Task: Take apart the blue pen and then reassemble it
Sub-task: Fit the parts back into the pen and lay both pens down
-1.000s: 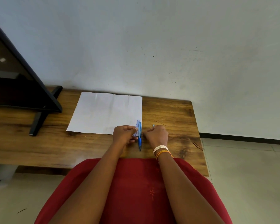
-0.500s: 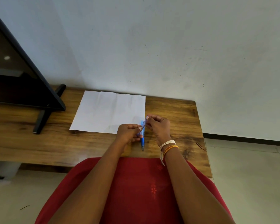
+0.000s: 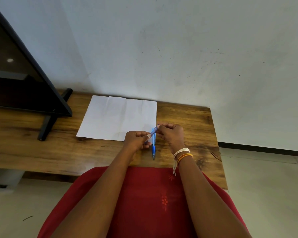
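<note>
A blue pen part [image 3: 153,149] with a dark blue grip and a metal tip lies on the wooden table [image 3: 193,121], its tip pointing toward me. Just above it, a short translucent blue barrel piece [image 3: 153,132] is held slanted between my two hands. My left hand [image 3: 138,140] pinches its lower end with thumb and fingers. My right hand [image 3: 170,134] pinches its upper end. The fingers hide both ends of the piece, so I cannot tell whether anything else is in either hand.
A creased white sheet of paper [image 3: 117,117] lies on the table just left of my hands. A black monitor [image 3: 24,79] on a stand fills the left. The table's right edge is near my right wrist, with a white wall behind.
My right hand has lifted from the table beside the pen and closed on the upper end of the barrel piece. The left hand has stayed in place, and the view has shifted slightly.
</note>
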The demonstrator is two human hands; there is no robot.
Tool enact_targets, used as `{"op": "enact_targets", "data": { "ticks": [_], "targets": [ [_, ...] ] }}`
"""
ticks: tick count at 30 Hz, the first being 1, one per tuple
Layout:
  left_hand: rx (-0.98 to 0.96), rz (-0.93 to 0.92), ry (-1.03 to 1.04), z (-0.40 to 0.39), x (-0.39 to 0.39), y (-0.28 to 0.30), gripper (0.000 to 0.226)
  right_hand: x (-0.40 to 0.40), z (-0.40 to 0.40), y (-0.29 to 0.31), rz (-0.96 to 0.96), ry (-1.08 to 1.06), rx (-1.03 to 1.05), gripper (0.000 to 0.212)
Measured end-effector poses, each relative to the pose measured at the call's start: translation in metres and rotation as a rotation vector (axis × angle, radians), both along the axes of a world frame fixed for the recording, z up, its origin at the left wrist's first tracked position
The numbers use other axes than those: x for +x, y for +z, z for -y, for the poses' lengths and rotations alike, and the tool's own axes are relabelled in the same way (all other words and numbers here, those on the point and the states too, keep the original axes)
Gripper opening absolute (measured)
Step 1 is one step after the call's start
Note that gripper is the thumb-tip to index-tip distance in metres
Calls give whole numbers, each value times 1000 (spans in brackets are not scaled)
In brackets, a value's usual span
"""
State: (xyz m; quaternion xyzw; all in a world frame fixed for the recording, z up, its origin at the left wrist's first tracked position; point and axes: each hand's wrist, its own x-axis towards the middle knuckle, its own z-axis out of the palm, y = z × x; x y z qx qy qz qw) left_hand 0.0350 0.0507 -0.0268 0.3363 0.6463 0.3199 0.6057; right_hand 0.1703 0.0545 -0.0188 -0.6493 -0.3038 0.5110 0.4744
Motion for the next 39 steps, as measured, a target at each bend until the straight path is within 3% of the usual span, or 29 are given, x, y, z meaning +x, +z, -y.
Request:
{"op": "enact_targets", "data": {
  "ticks": [7,18,24,30,34,39],
  "targets": [
    [13,-48,2,-1,-1,-3,18,2,-2,-1,-8,25,-27,7],
    [10,-46,50,-2,-2,-1,18,-11,3,-9,228,104,40,22],
    [225,-378,-86,-2,1,-11,28,-13,5,-8,275,76,11,27],
    [367,-651,-91,2,-1,-15,26,25,-6,2,797,65,-57,16],
    [371,-724,-80,3,2,-17,28,44,-7,0,985,128,-211,18],
    [399,-765,-99,2,8,-21,28,44,-6,-3,1122,160,-234,21]
  ]
}}
